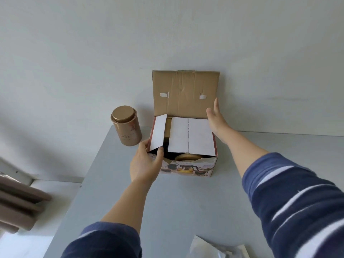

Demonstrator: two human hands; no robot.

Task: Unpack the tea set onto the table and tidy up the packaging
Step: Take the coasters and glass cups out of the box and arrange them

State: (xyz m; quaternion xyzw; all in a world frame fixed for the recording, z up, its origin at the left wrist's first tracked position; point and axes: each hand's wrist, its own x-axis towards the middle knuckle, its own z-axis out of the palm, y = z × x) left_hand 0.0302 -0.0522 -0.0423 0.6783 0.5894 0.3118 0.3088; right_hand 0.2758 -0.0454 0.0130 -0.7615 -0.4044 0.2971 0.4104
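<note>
The tea set box (188,167) stands at the far edge of the grey table (167,211), printed with pictures of a teapot and cups on its front. Its brown lid flap (186,94) stands upright against the wall. A white inner flap (191,135) covers most of the opening. My left hand (145,162) pinches the small left side flap (158,132) at the box's near left corner. My right hand (216,118) is flat, fingers apart, against the lid flap's right edge. A tan round lid (187,157) shows inside the box; the other contents are hidden.
A gold tea tin (127,128) with a round lid stands left of the box near the table's far left corner. Crumpled white plastic wrap (216,247) lies at the table's near edge. A brown cushioned seat (20,203) is at the left, below table level. The white wall is directly behind the box.
</note>
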